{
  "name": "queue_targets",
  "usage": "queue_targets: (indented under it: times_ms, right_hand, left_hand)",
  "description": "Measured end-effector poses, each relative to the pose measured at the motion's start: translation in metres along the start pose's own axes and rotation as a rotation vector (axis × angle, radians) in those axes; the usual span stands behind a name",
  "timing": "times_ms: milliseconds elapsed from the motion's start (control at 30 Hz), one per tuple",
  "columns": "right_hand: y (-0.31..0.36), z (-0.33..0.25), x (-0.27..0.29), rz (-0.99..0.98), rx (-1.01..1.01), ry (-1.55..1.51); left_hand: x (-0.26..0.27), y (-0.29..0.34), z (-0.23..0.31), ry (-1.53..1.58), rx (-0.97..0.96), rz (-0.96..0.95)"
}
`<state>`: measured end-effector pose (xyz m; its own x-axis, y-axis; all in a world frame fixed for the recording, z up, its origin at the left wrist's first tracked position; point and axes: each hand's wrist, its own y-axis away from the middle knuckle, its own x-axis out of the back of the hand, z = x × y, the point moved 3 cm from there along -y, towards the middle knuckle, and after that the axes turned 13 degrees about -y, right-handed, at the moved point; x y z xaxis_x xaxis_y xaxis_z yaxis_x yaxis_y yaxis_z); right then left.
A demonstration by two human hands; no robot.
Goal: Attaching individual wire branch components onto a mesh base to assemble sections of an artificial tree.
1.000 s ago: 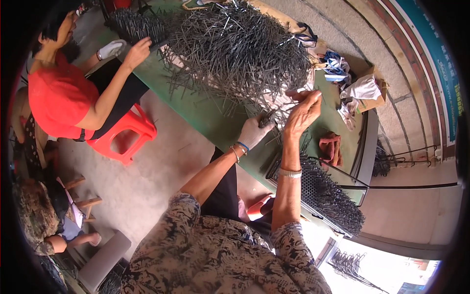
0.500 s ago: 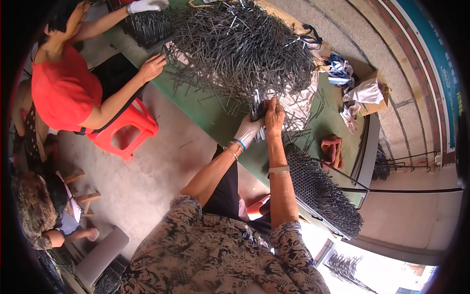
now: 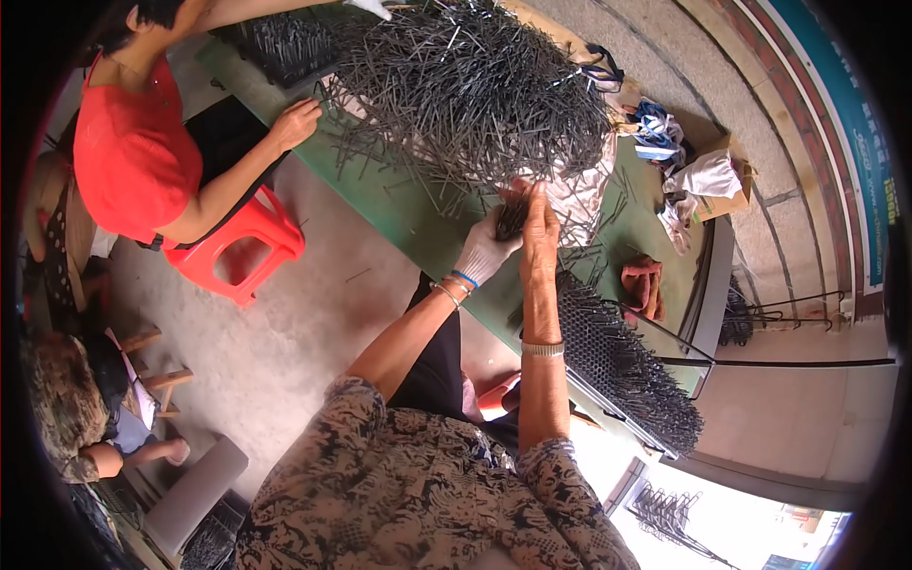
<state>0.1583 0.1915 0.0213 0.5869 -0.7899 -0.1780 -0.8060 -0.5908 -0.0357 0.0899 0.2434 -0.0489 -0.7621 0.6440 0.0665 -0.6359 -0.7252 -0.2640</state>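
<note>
One bundle of slim dark strips [image 3: 511,221]

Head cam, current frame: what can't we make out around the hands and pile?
Head view:
- Gloved left hand: fingertips hidden by the bundle of black strips and right hand.
- Right hand's palm side: turned away; grip unclear.
- Bundle: strips too small and blurred to count.
- Pale cloth: mostly covered by the pile of black strips.
- Co-worker's gloved hand: cut off by top edge.
</note>
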Motion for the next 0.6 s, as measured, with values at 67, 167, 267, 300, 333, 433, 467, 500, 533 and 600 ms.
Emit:
queue_targets:
  times_ms: [67, 167, 267, 300, 333, 433, 467, 500, 533, 600]
  right_hand:
    - [0.011, 0.01, 0.004, 0.031, -0.075, -0.031]
    - [0.013, 0.006, -0.001, 0.049, -0.073, -0.102]
    - [0.013, 0.003, 0.002, 0.014, -0.034, -0.024]
    - [0.014, -0.001, 0.001, 0.009, -0.031, 0.012]
    - [0.014, -0.001, 0.003, 0.009, -0.031, 0.012]
    - [0.024, 0.005, 0.014, -0.02, -0.03, 0.104]
    - [0.03, 0.003, 0.009, 0.003, -0.076, 0.08]
    - [0.035, 0.0, 0.005, 0.026, -0.122, 0.057]
    - [0.035, -0.008, 0.006, 0.022, -0.152, 0.107]
    - [0.031, -0.011, 0.008, 0.059, -0.099, 0.12]
  left_hand:
    - [0.001, 0.015, 0.001, -0.044, 0.066, 0.025]
    - [0.005, 0.011, 0.006, -0.224, 0.137, -0.091]
    - [0.006, 0.014, 0.014, -0.084, 0.151, -0.05]
    - [0.006, 0.014, 0.014, -0.084, 0.151, -0.049]
    - [0.006, 0.013, 0.014, -0.128, 0.11, -0.047]
    - [0.004, 0.02, 0.013, -0.203, 0.052, -0.022]
    - [0.007, 0.02, 0.011, -0.239, 0.032, 0.026]
    - [0.008, 0.02, 0.004, -0.243, 0.036, 0.03]
    - [0.009, 0.018, -0.004, -0.234, 0.02, -0.013]
    - [0.004, 0.021, 0.001, -0.218, 0.003, -0.083]
